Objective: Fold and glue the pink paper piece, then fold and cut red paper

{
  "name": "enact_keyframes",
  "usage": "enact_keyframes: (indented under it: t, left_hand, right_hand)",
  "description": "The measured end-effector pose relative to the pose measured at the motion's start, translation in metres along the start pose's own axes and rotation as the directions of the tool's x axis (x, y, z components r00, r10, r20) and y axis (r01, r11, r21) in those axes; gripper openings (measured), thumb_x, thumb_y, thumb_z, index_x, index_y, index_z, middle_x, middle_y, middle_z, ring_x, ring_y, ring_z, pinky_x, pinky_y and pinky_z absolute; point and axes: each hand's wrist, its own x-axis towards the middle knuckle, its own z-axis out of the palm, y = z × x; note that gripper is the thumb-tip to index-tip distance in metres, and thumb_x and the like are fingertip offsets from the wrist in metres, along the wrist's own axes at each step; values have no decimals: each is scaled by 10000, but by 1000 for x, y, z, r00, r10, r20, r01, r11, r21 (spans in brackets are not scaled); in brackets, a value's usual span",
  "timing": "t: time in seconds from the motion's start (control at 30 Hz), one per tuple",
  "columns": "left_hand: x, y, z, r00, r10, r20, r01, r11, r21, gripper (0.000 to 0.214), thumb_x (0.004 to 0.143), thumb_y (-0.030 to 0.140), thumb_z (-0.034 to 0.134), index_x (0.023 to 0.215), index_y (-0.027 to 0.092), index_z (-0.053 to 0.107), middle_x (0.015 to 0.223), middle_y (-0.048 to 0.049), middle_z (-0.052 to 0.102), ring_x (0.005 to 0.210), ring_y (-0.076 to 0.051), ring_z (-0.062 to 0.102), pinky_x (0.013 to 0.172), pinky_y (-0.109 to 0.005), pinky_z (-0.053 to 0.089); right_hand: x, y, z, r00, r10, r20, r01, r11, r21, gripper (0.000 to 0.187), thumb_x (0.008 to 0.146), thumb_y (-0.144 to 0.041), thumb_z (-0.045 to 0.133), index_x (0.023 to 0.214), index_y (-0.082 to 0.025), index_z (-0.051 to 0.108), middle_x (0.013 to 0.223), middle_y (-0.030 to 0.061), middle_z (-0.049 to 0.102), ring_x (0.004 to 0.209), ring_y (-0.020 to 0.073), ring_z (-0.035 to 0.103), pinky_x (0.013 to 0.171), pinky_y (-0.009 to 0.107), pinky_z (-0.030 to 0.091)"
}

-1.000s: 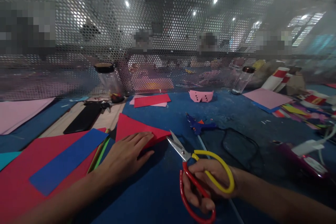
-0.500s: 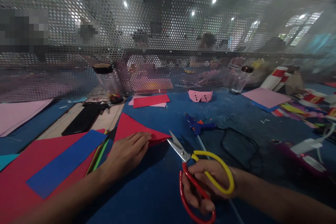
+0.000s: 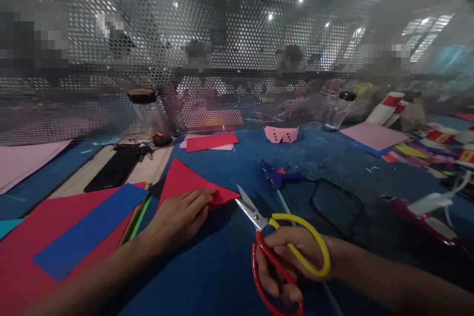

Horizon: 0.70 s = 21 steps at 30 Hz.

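Observation:
Under my left hand [image 3: 185, 215] is a folded red paper [image 3: 181, 180], roughly triangular, with its pointed end toward the right. The fingers are bent over the paper's lower edge and grip it. My right hand [image 3: 289, 256] holds scissors [image 3: 256, 218] with one red and one yellow handle, the fingers through the loops. The blades are parted and point up and left, their tips right at the paper's pointed end. Some of the right fingers are hidden behind the handles.
A blue glue gun [image 3: 279, 177] with a black cord lies beyond the scissors. Left are a blue strip [image 3: 91, 229] on red sheets and a black phone [image 3: 111, 170]. A pink cut-out [image 3: 281, 134] and two jars stand before a perforated screen [image 3: 237, 34]; people sit behind it.
Both hands, the paper and the scissors keep nearly the same places. The view has shifted very slightly, and the scissor blades remain parted at the paper's tip.

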Motion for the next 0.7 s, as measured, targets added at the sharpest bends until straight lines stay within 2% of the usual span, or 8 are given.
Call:
enact_keyframes:
  t: [0.23,0.33,0.47,0.6,0.7]
  left_hand:
    - [1,1,1,1000,8,18,-7,1000,-18,226,993,166,455,1165,190,601,1210,-87,746,1067,-203,732,854,-320,612]
    - [2,3,1,999,3,47,-3,1000,8,204,1015,268,488,1177,189,585,1195,-103,741,1049,-226,734,819,-331,617]
    - [4,6,3,999,-12,38,9,998,66,302,1002,410,550,1200,182,565,1158,-120,740,977,-260,746,730,-346,623]
    - [5,5,7,1000,20,7,-21,996,84,175,1035,266,484,1157,191,583,1129,-88,750,943,-213,750,728,-307,612]
    - [5,2,10,998,61,-33,-58,995,83,174,1039,192,450,1131,187,597,1096,-68,758,937,-182,747,755,-287,604]
  right_hand:
    - [0,0,0,1000,-5,8,5,1000,-26,529,865,-556,473,930,-65,656,723,58,665,457,96,540,612,280,482]
    - [1,1,-1,1000,-1,17,2,999,-32,532,862,-558,469,926,-65,660,723,58,666,457,96,541,618,283,488]
    - [1,1,0,1000,-18,3,18,1000,-24,524,868,-550,480,939,-62,657,714,52,663,446,100,548,635,292,500]
    - [1,0,4,1000,-16,-11,16,1000,-19,520,868,-548,483,922,-62,660,724,57,665,446,102,555,645,296,501]
    - [0,-1,6,1000,-24,-17,24,1000,-20,513,870,-537,478,911,-61,663,712,56,662,443,99,540,638,291,491]
